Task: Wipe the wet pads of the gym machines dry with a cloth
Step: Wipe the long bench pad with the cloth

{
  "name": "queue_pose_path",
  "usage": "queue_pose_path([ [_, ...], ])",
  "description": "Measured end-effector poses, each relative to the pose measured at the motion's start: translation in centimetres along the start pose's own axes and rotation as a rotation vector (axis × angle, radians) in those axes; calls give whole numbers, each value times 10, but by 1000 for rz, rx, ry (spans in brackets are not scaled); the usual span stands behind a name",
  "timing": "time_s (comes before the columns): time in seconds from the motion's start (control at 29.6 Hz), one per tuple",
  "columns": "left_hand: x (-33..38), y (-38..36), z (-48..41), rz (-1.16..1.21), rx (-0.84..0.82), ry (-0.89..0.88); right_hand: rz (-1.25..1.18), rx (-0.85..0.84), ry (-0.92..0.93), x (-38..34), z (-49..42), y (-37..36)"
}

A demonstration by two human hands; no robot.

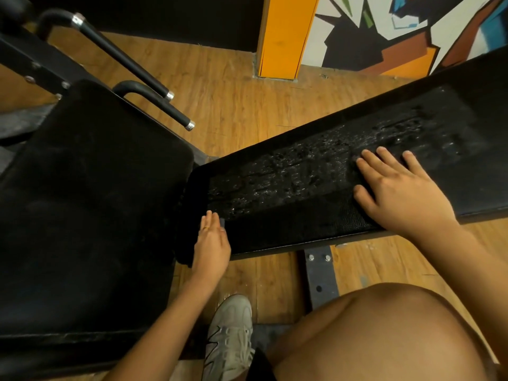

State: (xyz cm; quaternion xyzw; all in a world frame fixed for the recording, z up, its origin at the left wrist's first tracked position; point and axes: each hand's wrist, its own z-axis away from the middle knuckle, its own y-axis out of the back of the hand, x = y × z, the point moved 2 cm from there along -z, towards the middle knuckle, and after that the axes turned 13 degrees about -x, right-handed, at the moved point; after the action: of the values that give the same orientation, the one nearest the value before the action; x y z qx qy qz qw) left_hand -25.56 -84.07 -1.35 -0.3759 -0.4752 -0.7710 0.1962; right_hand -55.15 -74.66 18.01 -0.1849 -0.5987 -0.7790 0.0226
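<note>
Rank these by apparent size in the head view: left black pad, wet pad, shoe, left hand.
1. Left black pad and wet pad: too alike to rank.
2. Shoe, partly cut off.
3. Left hand.

wet pad (316, 171) black grained leatherette, glistening droplets; seat pad (90, 193) matt black; floor (233, 97) wood-look planks; handles (154, 105) matt, chrome tips
</note>
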Motion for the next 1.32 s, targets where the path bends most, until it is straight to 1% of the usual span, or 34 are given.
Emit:
queue_pose_path([
  [0.1,18,-13,8,-48,-27,-123,-4,-14,-6,0,1,0],
  [0.17,18,-12,10,-89,-62,-195,-12,-20,-5,-1,0,0],
  [0.2,11,-8,9,-107,-75,-205,-14,-19,-5,-1,0,-1],
  [0.27,-12,4,2,-115,-85,-144,-15,-13,-5,-2,0,-1],
  [0.34,-36,18,-8,-78,-80,-21,-10,-9,-1,-3,1,-1],
  [0.41,-43,23,-13,-59,-85,32,-5,-4,1,-3,1,-2],
  [0.57,-41,21,-10,28,-84,0,-41,-10,-23,-7,-3,10],
  [0.71,-54,28,-8,142,-136,-57,-53,-57,101,-31,-6,6],
  [0.81,-60,29,-8,124,-145,-92,12,-69,128,-37,-6,-9],
  [0.95,-57,23,-17,94,-123,-91,21,-10,127,-39,-6,-12],
  [1.18,-44,32,-70,48,-92,-83,28,19,119,-41,-10,-15],
  [1.32,-50,31,-54,66,-121,-115,28,25,118,-41,-8,-18],
])
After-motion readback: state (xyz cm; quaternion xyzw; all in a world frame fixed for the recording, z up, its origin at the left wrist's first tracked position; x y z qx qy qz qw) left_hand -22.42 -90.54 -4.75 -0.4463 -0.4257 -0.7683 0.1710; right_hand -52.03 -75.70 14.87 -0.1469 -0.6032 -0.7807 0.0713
